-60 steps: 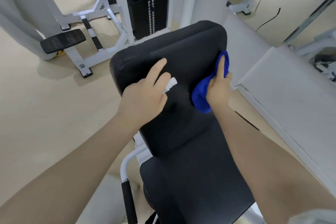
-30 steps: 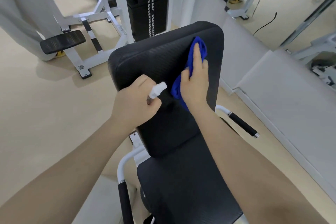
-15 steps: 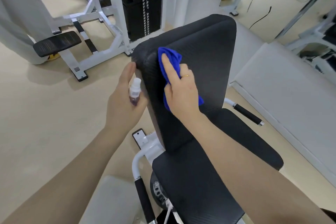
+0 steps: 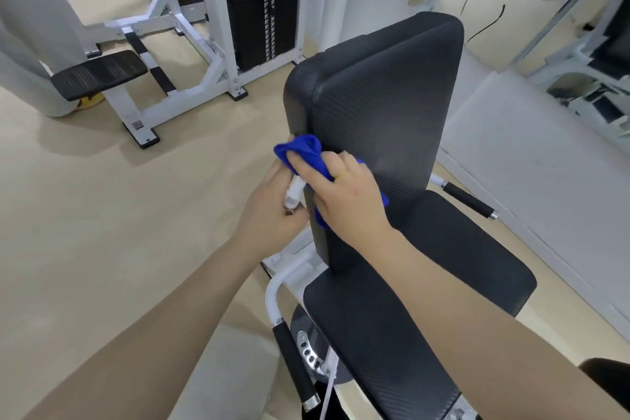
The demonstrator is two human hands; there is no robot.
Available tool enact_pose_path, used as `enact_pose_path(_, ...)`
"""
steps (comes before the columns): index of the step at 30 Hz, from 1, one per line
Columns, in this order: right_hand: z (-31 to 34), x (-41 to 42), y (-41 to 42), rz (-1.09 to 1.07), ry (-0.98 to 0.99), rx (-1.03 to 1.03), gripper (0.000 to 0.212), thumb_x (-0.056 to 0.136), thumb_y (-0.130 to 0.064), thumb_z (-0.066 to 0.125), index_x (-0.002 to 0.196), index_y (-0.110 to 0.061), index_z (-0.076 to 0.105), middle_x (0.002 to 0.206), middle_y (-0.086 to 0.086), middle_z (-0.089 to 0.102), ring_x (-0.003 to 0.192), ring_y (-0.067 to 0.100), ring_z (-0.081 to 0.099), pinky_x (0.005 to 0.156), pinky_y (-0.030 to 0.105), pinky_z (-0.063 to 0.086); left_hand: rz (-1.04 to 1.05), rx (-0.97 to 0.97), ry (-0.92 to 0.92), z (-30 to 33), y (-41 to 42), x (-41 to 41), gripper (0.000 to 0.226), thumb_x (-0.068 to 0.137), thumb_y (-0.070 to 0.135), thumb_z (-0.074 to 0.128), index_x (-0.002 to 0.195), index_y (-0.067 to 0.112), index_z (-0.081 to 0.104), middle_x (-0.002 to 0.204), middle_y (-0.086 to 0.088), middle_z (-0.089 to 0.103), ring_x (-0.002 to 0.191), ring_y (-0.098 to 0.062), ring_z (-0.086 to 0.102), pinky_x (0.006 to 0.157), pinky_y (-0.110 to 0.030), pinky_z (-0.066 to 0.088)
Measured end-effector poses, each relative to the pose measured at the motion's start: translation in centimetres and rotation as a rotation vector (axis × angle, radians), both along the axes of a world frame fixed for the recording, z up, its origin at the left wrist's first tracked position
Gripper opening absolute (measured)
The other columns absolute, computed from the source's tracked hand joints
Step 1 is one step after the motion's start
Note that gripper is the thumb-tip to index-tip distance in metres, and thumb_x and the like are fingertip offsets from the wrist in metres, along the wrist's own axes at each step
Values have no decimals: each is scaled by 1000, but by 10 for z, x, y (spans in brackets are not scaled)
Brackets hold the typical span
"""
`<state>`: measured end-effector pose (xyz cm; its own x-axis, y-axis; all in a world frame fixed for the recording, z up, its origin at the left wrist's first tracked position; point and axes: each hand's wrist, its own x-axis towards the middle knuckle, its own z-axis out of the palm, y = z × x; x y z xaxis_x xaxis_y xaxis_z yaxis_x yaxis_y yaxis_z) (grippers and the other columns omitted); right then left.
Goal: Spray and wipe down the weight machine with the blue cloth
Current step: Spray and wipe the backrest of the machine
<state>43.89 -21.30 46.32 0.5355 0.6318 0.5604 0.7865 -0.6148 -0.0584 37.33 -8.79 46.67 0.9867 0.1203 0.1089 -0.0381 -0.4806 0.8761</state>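
Pale beige gym floor (image 4: 85, 215) all around, white machine frames beyond. Weight stack (image 4: 262, 10) of black plates upright at the top centre, inside a white frame (image 4: 177, 27); black foot plate (image 4: 99, 77) on a white leg to the left. Mirror panels along the right side, reflecting more white equipment.

Weight machine in the middle: tall black backrest pad (image 4: 385, 106) standing upright, black seat pad (image 4: 409, 310) below it, both with a fine ribbed texture. White curved tube with a black grip, the left handle (image 4: 293, 361), beside the seat; right handle (image 4: 470, 201) sticking out past the backrest's far edge.

Blue cloth (image 4: 303, 153) bunched at the left edge of the backrest, roughly halfway up — wrapped round the corner of the pad, a small tail of blue showing beneath the palm on the front face. Right hand (image 4: 344, 201) pressed over the cloth, fingers curled and gripping it against the pad, a thin ring on one finger.

Left hand (image 4: 269, 211) just beside the backrest's side, touching the right hand, fingers closed round a small spray bottle (image 4: 295, 194) — white nozzle end pointing up toward the cloth, most of the body hidden in the fist. Both forearms bare, reaching in from the bottom corners.
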Motion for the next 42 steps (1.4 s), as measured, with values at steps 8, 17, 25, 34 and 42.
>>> enact_pose_path(8, 1, 35, -22, -459, 347, 358, 66, 86, 6, 41, 145, -20, 31, 109, 15, 50, 88, 23, 42, 73, 32, 43, -37, 59, -27, -12, -5, -8, 83, 66, 8, 41, 146, 20, 22, 149, 22, 6, 117, 35, 10, 82, 4, 29)
enact_pose_path(17, -24, 7, -13, -112, 178, 258, 70, 74, 14, 47, 136, -15, 34, 94, 16, 56, 71, 30, 47, 65, 39, 47, 25, 18, -76, -30, -24, 0, 85, 69, 5, 40, 141, 28, 2, 147, 24, -6, 126, 28, 0, 82, 4, 31)
enact_pose_path(25, -18, 56, -40, -373, 299, 468, 63, 83, 9, 41, 142, -11, 37, 104, 18, 50, 84, 28, 46, 75, 34, 44, 176, 92, -127, -37, -38, -1, 72, 80, 11, 43, 145, 20, 14, 151, 11, 10, 118, 33, 13, 76, -19, 42)
enact_pose_path(34, -45, 58, -45, 41, -132, 102, 55, 84, 1, 25, 130, -27, 39, 107, 2, 38, 73, 27, 48, 60, 37, 46, 380, 225, -184, -25, -65, -7, 34, 81, 28, 44, 115, 28, 43, 92, 11, 41, 76, 3, 41, 57, -8, 35)
enact_pose_path(42, -63, 40, -50, -358, 381, 455, 66, 78, 4, 40, 140, -18, 40, 102, 18, 52, 81, 31, 49, 67, 38, 47, 506, 203, 13, -47, -73, -6, 62, 83, 15, 55, 141, 19, 33, 145, 1, 32, 118, 12, 28, 73, -22, 40)
